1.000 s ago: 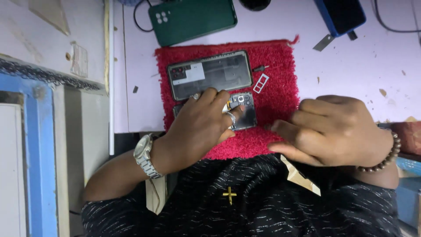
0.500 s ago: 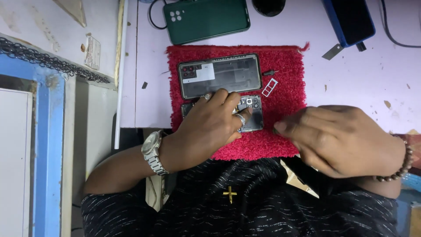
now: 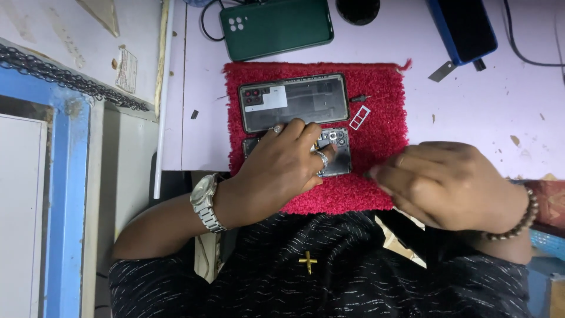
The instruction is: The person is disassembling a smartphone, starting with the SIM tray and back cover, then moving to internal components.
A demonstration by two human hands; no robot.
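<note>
An opened dark phone (image 3: 336, 150) lies on a red fuzzy mat (image 3: 382, 135), its camera cluster showing. My left hand (image 3: 282, 171), with a ring and a metal watch, presses down on it and covers most of it. The phone's detached back cover (image 3: 292, 101) lies just beyond, inner side up. A small white card tray (image 3: 359, 117) and a thin pin-like tool (image 3: 360, 98) rest to the right of the cover. My right hand (image 3: 450, 185), wearing a bead bracelet, sits curled at the mat's right edge, fingertips pointing at the phone. Whatever may be inside it is hidden.
A green-cased phone (image 3: 276, 26) with a cable lies behind the mat on the pale purple table (image 3: 471, 106). A blue device (image 3: 465, 26) and a small metal blade (image 3: 441, 70) sit at the back right. A blue frame (image 3: 67, 194) stands at left.
The view has shifted a little to the left. My left hand stays on the opened phone, and my right hand stays curled beside it, barely moved.
</note>
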